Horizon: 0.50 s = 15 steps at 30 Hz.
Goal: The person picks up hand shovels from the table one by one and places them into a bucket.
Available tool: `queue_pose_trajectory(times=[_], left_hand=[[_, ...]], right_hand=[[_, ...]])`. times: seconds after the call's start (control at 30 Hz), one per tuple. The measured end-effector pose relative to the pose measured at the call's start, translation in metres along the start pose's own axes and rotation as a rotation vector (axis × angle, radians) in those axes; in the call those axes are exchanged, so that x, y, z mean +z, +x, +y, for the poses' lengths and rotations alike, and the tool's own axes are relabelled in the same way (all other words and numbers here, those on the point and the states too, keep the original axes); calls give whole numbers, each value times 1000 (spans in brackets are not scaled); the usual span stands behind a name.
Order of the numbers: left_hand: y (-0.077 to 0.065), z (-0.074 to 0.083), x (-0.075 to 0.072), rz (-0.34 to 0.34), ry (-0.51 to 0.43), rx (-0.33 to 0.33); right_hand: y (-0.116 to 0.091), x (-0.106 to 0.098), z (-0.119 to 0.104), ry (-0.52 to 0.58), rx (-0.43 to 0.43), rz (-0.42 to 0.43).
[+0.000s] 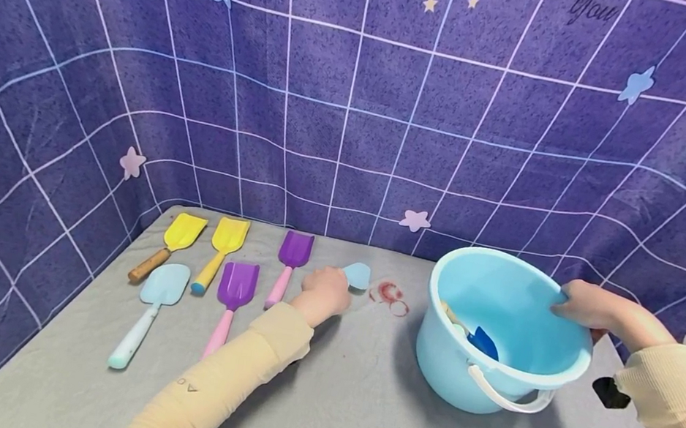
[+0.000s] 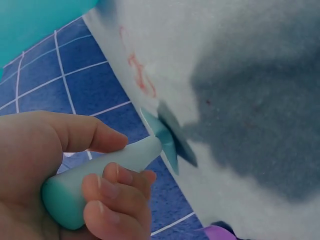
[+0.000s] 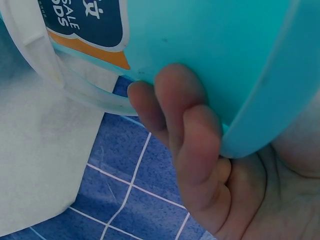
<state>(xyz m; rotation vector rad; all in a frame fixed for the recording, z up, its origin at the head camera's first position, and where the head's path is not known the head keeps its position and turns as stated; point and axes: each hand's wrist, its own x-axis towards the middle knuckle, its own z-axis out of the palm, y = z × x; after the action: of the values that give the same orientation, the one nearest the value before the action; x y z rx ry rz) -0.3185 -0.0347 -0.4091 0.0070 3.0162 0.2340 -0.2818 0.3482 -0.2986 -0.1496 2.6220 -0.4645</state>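
Observation:
My left hand point(image 1: 327, 291) grips the pale handle of a light blue toy shovel point(image 1: 358, 276) near the back of the table. In the left wrist view, thumb and fingers wrap its white handle point(image 2: 107, 167) with a teal end, and the small blade is close over the cloth. On the right, my right hand point(image 1: 589, 304) holds the rim of a light blue bucket point(image 1: 460, 368), thumb inside and fingers against the outer wall point(image 3: 240, 60). Inside the bucket lie a dark blue shovel point(image 1: 483, 342) and a tan handle point(image 1: 453, 315).
Left of my left hand lie two yellow shovels point(image 1: 184, 231), two purple shovels point(image 1: 238, 283) with pink handles and another light blue shovel point(image 1: 165, 283). Reddish marks point(image 1: 389, 293) stain the grey cloth. A purple-blue gridded curtain point(image 1: 374, 137) hangs behind. The bucket's white handle point(image 1: 508, 400) hangs in front.

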Motion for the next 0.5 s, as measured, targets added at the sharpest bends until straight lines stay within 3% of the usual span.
queue_pose_trajectory(times=[0.27,0.5], left_hand=[[-10,-5,-17,24,-38,47],[-18,-10,-34,103,-7,106]], right_hand=[[0,0,1,12,-3,0],[-1,0,-1,4,8,-1]])
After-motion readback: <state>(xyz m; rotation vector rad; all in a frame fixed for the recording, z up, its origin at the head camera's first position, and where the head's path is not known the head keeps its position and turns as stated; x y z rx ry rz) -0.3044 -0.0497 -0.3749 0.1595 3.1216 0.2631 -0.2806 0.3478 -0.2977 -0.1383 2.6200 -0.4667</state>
